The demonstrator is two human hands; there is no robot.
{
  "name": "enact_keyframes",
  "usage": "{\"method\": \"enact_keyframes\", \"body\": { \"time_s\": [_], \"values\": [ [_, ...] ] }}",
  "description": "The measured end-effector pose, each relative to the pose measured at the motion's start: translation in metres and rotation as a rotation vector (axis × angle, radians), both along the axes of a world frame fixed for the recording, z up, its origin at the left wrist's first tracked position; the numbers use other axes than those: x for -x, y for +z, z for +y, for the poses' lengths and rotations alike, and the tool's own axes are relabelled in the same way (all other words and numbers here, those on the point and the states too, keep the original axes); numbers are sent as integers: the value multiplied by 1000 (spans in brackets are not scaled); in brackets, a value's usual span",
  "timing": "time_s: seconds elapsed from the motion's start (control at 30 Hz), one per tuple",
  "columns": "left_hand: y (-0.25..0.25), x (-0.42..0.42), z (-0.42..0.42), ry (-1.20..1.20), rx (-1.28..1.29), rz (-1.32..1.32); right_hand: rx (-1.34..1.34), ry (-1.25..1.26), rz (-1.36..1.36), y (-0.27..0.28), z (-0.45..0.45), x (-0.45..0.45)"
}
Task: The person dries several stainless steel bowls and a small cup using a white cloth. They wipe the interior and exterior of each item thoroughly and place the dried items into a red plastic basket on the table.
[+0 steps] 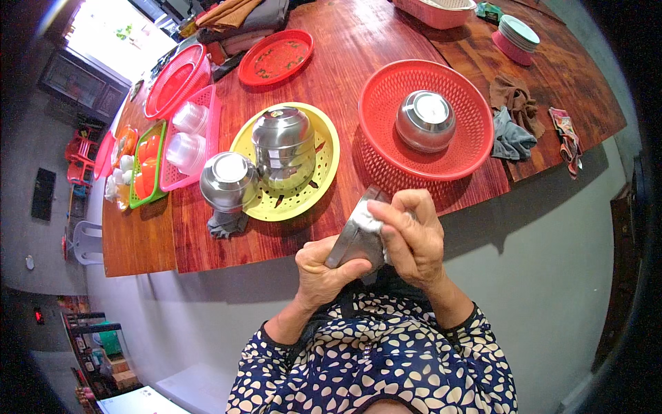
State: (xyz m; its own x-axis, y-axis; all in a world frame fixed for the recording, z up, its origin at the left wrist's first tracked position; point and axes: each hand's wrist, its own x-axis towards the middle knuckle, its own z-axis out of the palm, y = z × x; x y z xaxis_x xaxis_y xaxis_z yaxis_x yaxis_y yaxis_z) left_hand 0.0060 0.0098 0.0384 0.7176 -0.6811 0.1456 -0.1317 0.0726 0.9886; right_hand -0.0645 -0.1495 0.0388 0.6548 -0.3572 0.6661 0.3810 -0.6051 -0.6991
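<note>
My left hand [331, 274] grips the rim of a tilted stainless steel bowl [357, 240] in front of my body, just off the table's near edge. My right hand [416, 238] presses a white cloth [368, 220] against the bowl's side. Beyond it, one steel bowl [425, 127] sits upside down in a red plastic colander [426, 77]. To the left, a stack of steel bowls [283, 145] stands in a yellow perforated basin [328, 171]. Another steel bowl [227, 181] lies upside down at that basin's left edge, above a grey cloth [227, 222].
Pink [213, 111] and green [162, 133] baskets holding plastic containers stand at the left of the wooden table [331, 57]. A red tray [276, 57] lies further back. Brown [517, 103] and grey [512, 134] cloths lie right of the colander, with stacked plates [518, 33] beyond.
</note>
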Motion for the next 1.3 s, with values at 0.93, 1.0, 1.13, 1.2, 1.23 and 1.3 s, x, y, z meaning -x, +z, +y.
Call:
{"method": "enact_keyframes", "body": {
  "time_s": [0.93,1.0,1.13,1.2,1.23,1.3],
  "values": [
    [1,-5,3,-61,88,38,-3,-35,30,5,-2,-5],
    [-2,-4,4,-72,111,108,-195,-64,111,5,-5,-6],
    [-11,-7,4,7,357,492,-581,43,243,-23,-9,-14],
    [-13,-9,-6,97,463,591,-759,112,273,-42,-6,-12],
    [-14,-11,-10,145,514,640,-803,104,255,-49,-1,-13],
    [-19,-16,-12,145,525,739,-820,60,226,-56,6,-14]
  ]
}}
